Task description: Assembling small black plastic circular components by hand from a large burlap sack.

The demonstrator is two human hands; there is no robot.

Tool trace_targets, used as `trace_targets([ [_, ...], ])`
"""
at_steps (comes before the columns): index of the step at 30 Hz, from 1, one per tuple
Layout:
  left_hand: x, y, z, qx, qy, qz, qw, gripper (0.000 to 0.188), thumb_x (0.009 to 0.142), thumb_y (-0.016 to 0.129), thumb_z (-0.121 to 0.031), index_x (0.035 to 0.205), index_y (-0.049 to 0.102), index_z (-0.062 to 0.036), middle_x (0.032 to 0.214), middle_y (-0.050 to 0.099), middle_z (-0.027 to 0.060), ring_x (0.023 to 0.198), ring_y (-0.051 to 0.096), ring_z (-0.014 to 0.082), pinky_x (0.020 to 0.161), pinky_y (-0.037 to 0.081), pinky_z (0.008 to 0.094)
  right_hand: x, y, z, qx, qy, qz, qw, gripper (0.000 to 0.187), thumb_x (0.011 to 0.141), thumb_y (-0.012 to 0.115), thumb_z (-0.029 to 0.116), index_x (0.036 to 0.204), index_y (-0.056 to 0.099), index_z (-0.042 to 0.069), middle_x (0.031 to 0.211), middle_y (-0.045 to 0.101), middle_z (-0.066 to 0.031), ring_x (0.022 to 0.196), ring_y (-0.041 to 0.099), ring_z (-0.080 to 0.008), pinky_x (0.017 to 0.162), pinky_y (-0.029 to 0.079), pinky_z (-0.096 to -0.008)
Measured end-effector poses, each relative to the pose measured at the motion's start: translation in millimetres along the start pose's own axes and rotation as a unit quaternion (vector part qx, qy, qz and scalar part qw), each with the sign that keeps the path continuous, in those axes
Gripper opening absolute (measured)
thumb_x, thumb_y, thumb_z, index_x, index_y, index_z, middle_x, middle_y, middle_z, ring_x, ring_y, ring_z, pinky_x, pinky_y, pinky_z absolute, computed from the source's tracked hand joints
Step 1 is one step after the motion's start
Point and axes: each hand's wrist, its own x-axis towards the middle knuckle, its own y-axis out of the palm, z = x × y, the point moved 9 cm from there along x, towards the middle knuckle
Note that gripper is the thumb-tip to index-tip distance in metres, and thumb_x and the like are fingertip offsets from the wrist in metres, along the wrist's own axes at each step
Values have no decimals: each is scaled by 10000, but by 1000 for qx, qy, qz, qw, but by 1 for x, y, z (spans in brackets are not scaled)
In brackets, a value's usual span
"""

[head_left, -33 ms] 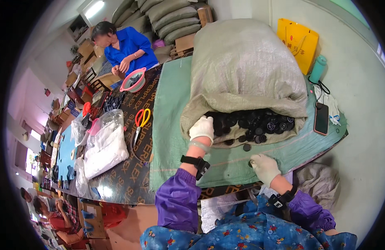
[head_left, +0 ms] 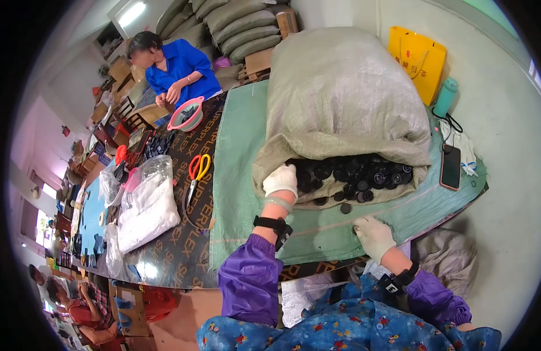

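— What is seen at the sack [head_left: 340, 99]?
— Black caps [head_left: 358, 172] are spilled from its mouth; the gloved left hand [head_left: 281, 180] is laid on its rim.
— And the right hand [head_left: 373, 235]?
— It is rested on the green cloth [head_left: 241, 175], one cap [head_left: 345, 207] just beside it. Scissors [head_left: 195, 172] are seen well apart on the worktop [head_left: 183, 245].
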Motion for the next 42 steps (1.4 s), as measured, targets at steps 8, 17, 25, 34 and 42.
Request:
trace_targets([
  [8, 58, 26, 25, -119, -72, -51, 989, 367, 894, 526, -293, 1182, 581, -72, 1159, 600, 211, 1089, 558, 376, 931, 442, 455, -10, -18, 8, -35, -74, -25, 996, 266, 788, 623, 188, 1029, 585, 84, 1027, 569, -108, 925, 579, -319, 781, 488, -419],
  [17, 123, 23, 13, -207, -14, -25, 978, 464, 939, 475, -290, 1356, 449, -88, 1408, 436, 135, 1307, 392, 298, 1059, 344, 389, -10, -15, 4, -55, -68, -16, 996, 292, 779, 629, 198, 1055, 597, 108, 1050, 581, -82, 877, 583, -290, 751, 488, -409],
  [25, 120, 52, 3, -33, 150, -131, 979, 541, 970, 358, -407, 1417, 350, -103, 1400, 448, 129, 1292, 404, 309, 1053, 341, 390, -8, -16, -1, -43, -54, -14, 998, 302, 766, 638, 197, 1053, 599, 115, 1040, 590, -65, 860, 587, -278, 732, 492, -401],
  [34, 129, 61, 15, -34, 74, -28, 996, 543, 963, 368, -423, 1400, 377, -101, 1365, 478, 139, 1266, 427, 320, 1041, 350, 396, -11, -9, -4, -61, -62, -25, 996, 291, 759, 643, 201, 1036, 602, 120, 1003, 584, -61, 829, 585, -271, 706, 491, -401],
  [42, 100, 63, 9, -61, 71, -11, 996, 546, 957, 377, -437, 1386, 400, -100, 1334, 504, 149, 1244, 448, 331, 1030, 359, 402, -11, -15, 3, -66, -59, -43, 995, 254, 758, 641, 194, 997, 607, 117, 993, 582, -64, 844, 586, -273, 716, 490, -405],
])
